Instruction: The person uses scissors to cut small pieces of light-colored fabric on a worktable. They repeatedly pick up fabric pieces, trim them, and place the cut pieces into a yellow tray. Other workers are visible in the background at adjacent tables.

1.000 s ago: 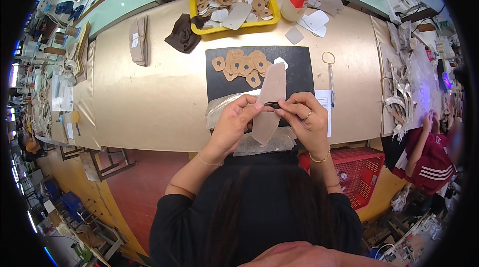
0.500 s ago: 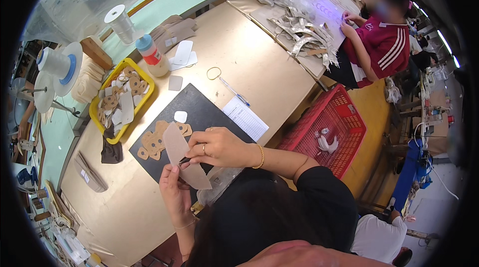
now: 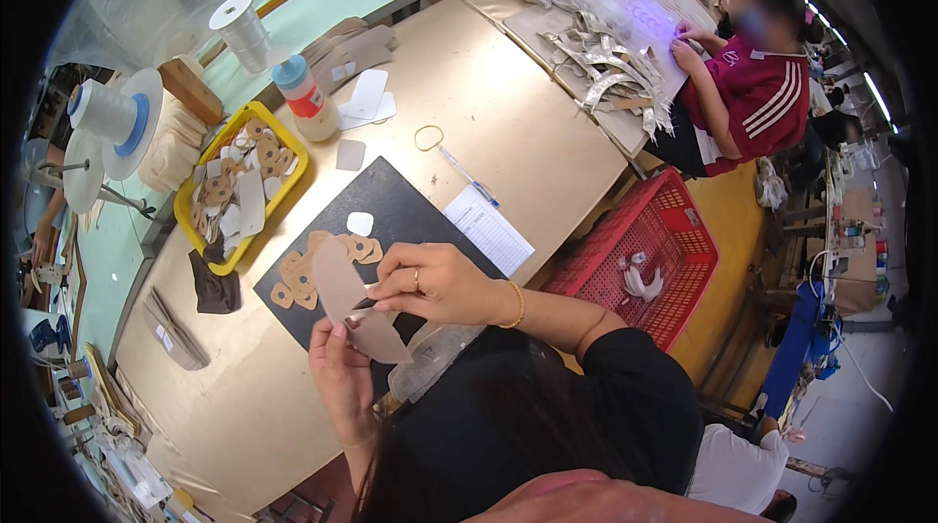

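Observation:
A beige, curved flat piece (image 3: 337, 281), like leather or cloth, is held over a black board (image 3: 396, 205). My left hand (image 3: 340, 367) pinches its near edge from below. The fingers of my right hand (image 3: 442, 286) are pressed together at the piece's middle, next to a cutout; anything small between those fingertips is too fine to make out. Beyond the held piece, several tan cut pieces with dark round spots (image 3: 296, 281) lie heaped on the board. One small white rounded piece (image 3: 360, 224) rests beside them.
A yellow basket (image 3: 293, 153) of cut pieces stands left, near a glue bottle (image 3: 311, 110). A pen (image 3: 471, 177) touches a paper form (image 3: 489, 230). Stacked beige pieces (image 3: 176, 332) lie at left. A red crate (image 3: 684, 259) sits right; a co-worker (image 3: 757, 83) works beyond.
The beige piece has tilted slightly and moved a little left. My right hand has shifted slightly up, its fingers still at the piece's middle. The left hand keeps its pinch.

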Action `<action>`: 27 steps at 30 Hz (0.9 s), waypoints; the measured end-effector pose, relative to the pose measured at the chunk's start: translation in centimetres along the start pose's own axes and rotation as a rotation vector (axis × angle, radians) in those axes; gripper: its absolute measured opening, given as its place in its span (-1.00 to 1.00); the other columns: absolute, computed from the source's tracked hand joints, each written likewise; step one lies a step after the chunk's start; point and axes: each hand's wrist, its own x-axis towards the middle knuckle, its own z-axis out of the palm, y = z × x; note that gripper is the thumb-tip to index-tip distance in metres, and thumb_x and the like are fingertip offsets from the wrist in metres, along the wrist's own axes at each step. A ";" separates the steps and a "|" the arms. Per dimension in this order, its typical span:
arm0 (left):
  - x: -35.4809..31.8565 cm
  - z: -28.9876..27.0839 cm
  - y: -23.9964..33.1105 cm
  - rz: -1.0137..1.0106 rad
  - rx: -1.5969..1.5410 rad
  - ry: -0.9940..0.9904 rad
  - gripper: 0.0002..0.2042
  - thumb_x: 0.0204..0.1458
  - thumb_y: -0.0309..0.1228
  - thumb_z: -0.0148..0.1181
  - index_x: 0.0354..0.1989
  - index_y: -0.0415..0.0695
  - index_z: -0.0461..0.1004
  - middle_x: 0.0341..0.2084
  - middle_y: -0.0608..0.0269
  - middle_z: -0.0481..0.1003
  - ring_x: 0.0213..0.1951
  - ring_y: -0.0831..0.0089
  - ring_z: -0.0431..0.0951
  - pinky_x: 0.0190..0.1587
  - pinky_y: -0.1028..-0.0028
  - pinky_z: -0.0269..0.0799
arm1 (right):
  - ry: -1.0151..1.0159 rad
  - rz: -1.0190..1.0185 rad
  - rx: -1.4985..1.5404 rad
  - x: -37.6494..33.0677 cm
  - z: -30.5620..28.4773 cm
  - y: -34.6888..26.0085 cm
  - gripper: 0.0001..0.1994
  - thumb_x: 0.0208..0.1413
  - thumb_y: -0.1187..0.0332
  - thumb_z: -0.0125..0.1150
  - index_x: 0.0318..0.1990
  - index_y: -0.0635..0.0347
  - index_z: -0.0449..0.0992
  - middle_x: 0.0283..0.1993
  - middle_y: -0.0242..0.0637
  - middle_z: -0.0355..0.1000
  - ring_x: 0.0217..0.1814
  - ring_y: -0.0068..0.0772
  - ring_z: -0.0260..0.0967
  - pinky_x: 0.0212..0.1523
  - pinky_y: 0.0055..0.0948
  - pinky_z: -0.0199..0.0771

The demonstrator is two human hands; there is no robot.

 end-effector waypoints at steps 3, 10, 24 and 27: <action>0.6 -0.1 0.2 0.114 -0.021 0.035 -0.87 0.22 -0.46 0.08 -0.11 -0.20 0.38 -0.17 0.18 0.53 -0.17 0.48 0.55 -0.07 0.45 0.49 | 0.061 0.053 0.095 -0.1 0.6 -0.3 -0.78 -0.07 0.37 0.46 -0.23 0.18 0.65 -0.26 -0.34 0.44 -0.43 -0.48 0.43 -0.45 -0.54 0.44; 0.8 -0.4 0.6 0.125 0.013 0.031 -0.77 0.15 -0.50 0.18 -0.05 -0.25 0.39 -0.17 0.13 0.54 -0.20 0.41 0.57 -0.14 0.47 0.51 | -0.004 0.161 0.114 -0.4 1.8 -0.9 -0.73 -0.06 0.35 0.43 -0.18 0.19 0.59 -0.18 -0.29 0.43 -0.30 -0.26 0.49 -0.29 -0.39 0.52; 0.5 -0.2 0.3 0.094 0.036 0.056 -0.76 0.16 -0.49 0.16 -0.02 -0.27 0.40 -0.15 0.07 0.56 -0.18 0.38 0.62 -0.13 0.45 0.58 | -0.021 -0.018 -0.041 -0.1 1.8 0.1 -0.77 -0.04 0.27 0.39 -0.24 0.13 0.62 -0.27 -0.41 0.41 -0.35 -0.34 0.45 -0.32 -0.37 0.44; 0.7 -0.4 0.3 0.104 0.060 0.078 -0.78 0.12 -0.55 0.20 -0.07 -0.32 0.44 -0.16 0.03 0.56 -0.21 0.34 0.62 -0.16 0.44 0.61 | -0.028 -0.042 -0.097 -0.1 1.8 0.3 -0.78 -0.02 0.25 0.36 -0.23 0.10 0.62 -0.27 -0.43 0.41 -0.38 -0.36 0.43 -0.33 -0.39 0.42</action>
